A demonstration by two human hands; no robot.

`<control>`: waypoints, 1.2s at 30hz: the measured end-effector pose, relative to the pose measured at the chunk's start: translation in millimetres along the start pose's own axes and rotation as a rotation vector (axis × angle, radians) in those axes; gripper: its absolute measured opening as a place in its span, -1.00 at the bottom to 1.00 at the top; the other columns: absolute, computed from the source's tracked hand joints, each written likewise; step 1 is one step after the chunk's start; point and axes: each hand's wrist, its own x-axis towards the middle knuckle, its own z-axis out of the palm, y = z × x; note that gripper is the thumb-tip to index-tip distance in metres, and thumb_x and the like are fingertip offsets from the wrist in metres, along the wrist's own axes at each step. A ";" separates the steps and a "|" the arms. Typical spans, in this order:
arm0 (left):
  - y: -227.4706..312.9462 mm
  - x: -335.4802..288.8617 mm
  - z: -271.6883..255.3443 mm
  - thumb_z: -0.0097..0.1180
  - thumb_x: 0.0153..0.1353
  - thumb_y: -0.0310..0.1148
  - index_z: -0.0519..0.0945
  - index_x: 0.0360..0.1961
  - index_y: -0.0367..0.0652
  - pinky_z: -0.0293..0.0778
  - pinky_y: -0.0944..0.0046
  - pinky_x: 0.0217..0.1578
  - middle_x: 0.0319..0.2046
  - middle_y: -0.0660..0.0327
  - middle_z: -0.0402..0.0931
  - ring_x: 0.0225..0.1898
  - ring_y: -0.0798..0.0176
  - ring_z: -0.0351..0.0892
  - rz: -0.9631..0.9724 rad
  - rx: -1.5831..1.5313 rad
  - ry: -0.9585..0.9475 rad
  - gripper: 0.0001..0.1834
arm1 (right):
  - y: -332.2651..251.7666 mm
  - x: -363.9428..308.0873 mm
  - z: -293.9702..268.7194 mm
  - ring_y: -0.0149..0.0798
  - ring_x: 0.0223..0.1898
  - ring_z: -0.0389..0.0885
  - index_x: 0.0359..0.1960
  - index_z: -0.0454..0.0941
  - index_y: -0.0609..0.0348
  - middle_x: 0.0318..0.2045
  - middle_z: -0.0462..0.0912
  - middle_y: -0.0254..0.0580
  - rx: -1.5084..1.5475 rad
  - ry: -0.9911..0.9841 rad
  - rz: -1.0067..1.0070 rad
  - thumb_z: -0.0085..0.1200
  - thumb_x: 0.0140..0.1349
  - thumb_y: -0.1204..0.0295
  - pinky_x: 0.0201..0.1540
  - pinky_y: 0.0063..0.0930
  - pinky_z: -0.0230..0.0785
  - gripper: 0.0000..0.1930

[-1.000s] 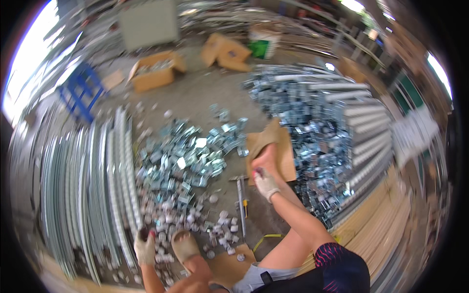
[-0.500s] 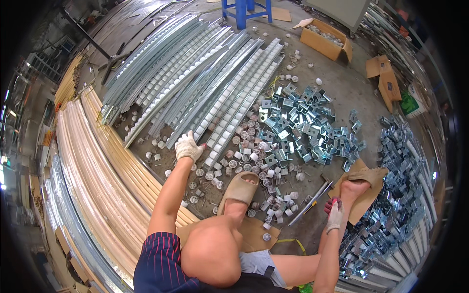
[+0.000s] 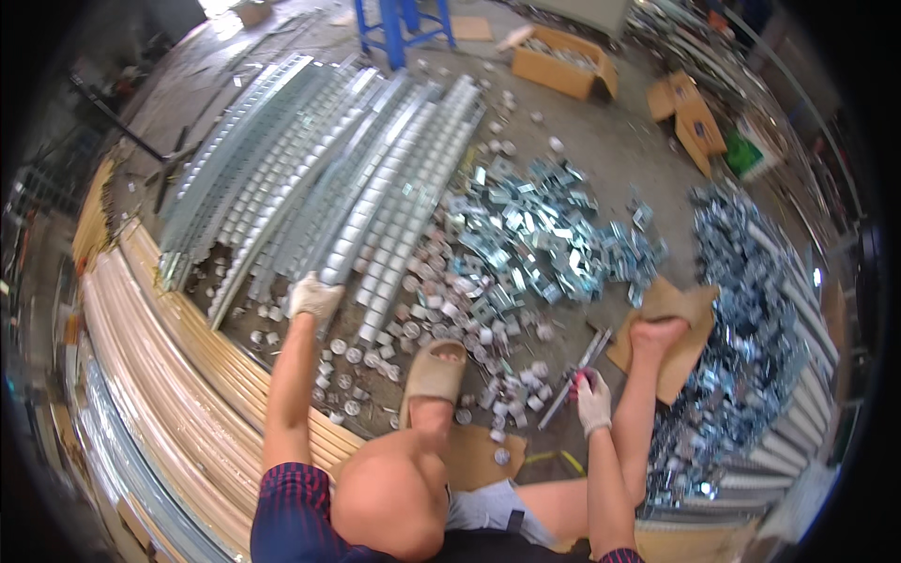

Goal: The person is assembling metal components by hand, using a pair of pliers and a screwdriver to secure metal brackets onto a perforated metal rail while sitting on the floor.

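My left hand [image 3: 316, 296], in a pale knit glove, is closed around the near end of a metal roller rail [image 3: 349, 230] filled with white rollers. This rail lies among several similar rails on the floor. My right hand [image 3: 592, 403], gloved with reddish fingertips bare, hovers over or touches the handle of a hammer [image 3: 558, 405]. Its fingers are curled, and blur hides what they hold. Loose white rollers [image 3: 450, 314] lie scattered between the rails and my sandalled foot. Beyond them spreads a heap of shiny metal brackets [image 3: 535, 235].
Wrapped long profiles [image 3: 169, 366] lie to my left. At the right is another pile of brackets [image 3: 751, 291] over more rails. An open carton [image 3: 554, 77] with small parts and a blue stool [image 3: 394, 38] stand at the back. Flat cardboard [image 3: 690, 361] lies by my bare foot.
The view has shifted. My left hand has closed on the rail's end, and that rail now shows its rollers upward. My right hand has moved left to the hammer's handle.
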 end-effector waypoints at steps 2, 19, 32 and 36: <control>-26.6 -28.3 0.6 0.41 0.03 0.14 0.70 0.01 -0.28 0.63 -0.11 0.03 -0.15 -0.22 0.75 -0.01 -0.23 0.76 0.074 -0.173 0.014 -0.28 | 4.4 -4.7 -5.3 -0.48 -0.35 0.63 0.02 0.63 0.24 -0.25 0.68 -0.34 -0.060 0.022 -0.011 0.04 0.54 0.46 -0.29 -0.54 0.56 -0.83; -296.8 -370.1 -60.2 0.57 -0.12 0.04 0.65 -0.26 -0.18 0.58 -0.05 -0.16 -0.33 -0.03 0.67 -0.20 -0.16 0.69 0.049 0.044 -0.287 -0.42 | -21.1 13.3 51.7 -0.47 -0.37 0.64 0.05 0.64 0.23 -0.31 0.69 -0.33 -0.166 0.077 -0.072 0.07 0.48 0.48 -0.26 -0.49 0.54 -0.79; -172.7 -258.9 -65.9 0.47 0.17 -0.15 0.55 0.27 -0.28 0.54 0.10 0.21 0.12 -0.08 0.63 0.16 -0.06 0.65 0.140 0.368 -0.859 -0.29 | -35.4 33.0 100.0 -0.51 -0.31 0.62 0.07 0.64 0.21 -0.24 0.73 -0.36 -0.038 -0.078 -0.091 0.13 0.48 0.47 -0.20 -0.52 0.51 -0.79; -35.2 -197.2 -12.7 0.51 0.07 0.01 0.48 0.38 -0.26 0.51 0.08 0.30 0.26 -0.11 0.58 0.29 -0.08 0.59 0.302 -0.231 -0.637 -0.08 | -20.8 63.3 97.7 -0.11 -0.13 0.78 0.10 0.64 0.18 -0.11 0.78 -0.11 -0.299 0.052 -0.251 0.20 0.38 0.37 0.03 -0.25 0.58 -0.70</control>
